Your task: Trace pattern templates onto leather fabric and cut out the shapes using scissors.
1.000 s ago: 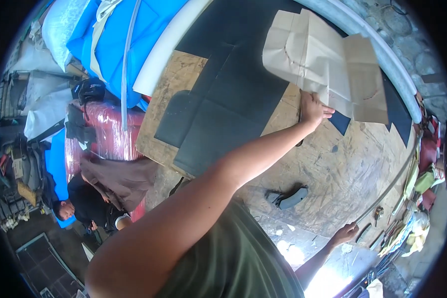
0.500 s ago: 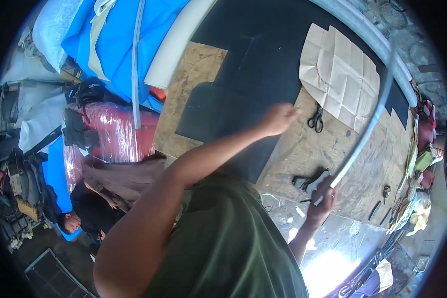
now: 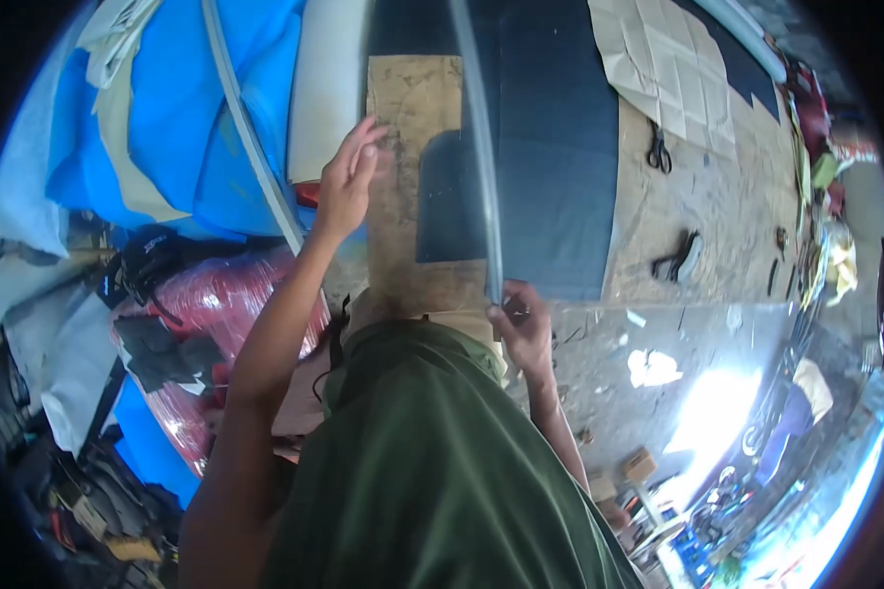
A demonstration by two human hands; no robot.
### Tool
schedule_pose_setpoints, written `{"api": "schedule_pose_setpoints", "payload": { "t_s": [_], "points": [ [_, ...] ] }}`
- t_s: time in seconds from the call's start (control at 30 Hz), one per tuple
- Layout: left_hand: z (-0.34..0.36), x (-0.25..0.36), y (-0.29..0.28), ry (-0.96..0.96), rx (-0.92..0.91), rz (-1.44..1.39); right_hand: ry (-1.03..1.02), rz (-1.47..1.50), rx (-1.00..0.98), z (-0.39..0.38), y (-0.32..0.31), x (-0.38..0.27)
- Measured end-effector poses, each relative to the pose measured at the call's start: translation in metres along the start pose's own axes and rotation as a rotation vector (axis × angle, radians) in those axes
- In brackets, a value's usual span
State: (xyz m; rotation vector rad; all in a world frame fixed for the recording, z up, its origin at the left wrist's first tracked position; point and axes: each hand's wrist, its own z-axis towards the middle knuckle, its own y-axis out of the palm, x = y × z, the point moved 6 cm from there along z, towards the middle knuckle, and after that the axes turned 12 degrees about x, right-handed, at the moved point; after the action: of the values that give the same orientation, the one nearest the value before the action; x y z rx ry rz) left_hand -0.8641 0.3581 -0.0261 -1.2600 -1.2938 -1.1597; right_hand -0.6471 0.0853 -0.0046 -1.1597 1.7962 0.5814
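Observation:
My left hand (image 3: 354, 177) is raised with spread, blurred fingers near the left edge of a plywood table (image 3: 393, 93), holding nothing. My right hand (image 3: 521, 324) grips the near end of a long metal strip (image 3: 483, 167), which extends forward over dark sheet material (image 3: 555, 167) with a rounded cutout piece at its left. Farther right lie a creased paper pattern (image 3: 663, 69), black-handled scissors (image 3: 658, 149) and a black curved tool (image 3: 676, 257), none touched by my hands.
Blue sheeting (image 3: 246, 88), a white roll (image 3: 326, 59) and another long strip (image 3: 246, 118) lie at the left. Below are a red plastic-wrapped item (image 3: 231, 294) and piled materials. Small tools (image 3: 781, 238) line the table's right edge; scraps litter the floor (image 3: 638, 324).
My left hand has left the paper pattern and moved left, opening. My right hand has brought the strip leftward across the dark sheet. The pattern now lies flatter, and my view has shifted.

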Motion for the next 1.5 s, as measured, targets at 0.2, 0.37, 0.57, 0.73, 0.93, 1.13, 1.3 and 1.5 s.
{"api": "schedule_pose_setpoints", "payload": {
  "t_s": [0.2, 0.37, 0.57, 0.73, 0.93, 1.13, 1.3, 1.5],
  "points": [
    [0.01, -0.013, 0.02, 0.127, -0.361, 0.194, -0.346, -0.419, 0.253, -0.06, 0.058, 0.039],
    [-0.005, -0.029, 0.023, 0.376, -0.453, 0.626, -0.279, -0.455, 0.312, -0.087, 0.087, 0.087],
    [-0.016, -0.041, 0.03, 0.986, -0.434, 1.125, -0.324, -0.382, 0.467, -0.098, 0.105, 0.105],
    [-0.017, -0.077, 0.009, 0.961, -0.468, 1.02, -0.323, -0.496, 0.474, -0.104, 0.117, 0.12],
    [-0.025, -0.075, 0.013, 0.954, -0.496, 0.897, -0.241, -0.512, 0.493, -0.11, 0.12, 0.119],
    [-0.025, -0.072, 0.013, 0.93, -0.54, 0.805, -0.266, -0.494, 0.577, -0.109, 0.119, 0.113],
    [-0.026, -0.074, 0.012, 0.939, -0.54, 0.848, -0.274, -0.513, 0.563, -0.11, 0.12, 0.115],
    [-0.025, -0.078, 0.012, 0.989, -0.538, 0.877, -0.266, -0.495, 0.527, -0.111, 0.12, 0.118]
  ]
}}
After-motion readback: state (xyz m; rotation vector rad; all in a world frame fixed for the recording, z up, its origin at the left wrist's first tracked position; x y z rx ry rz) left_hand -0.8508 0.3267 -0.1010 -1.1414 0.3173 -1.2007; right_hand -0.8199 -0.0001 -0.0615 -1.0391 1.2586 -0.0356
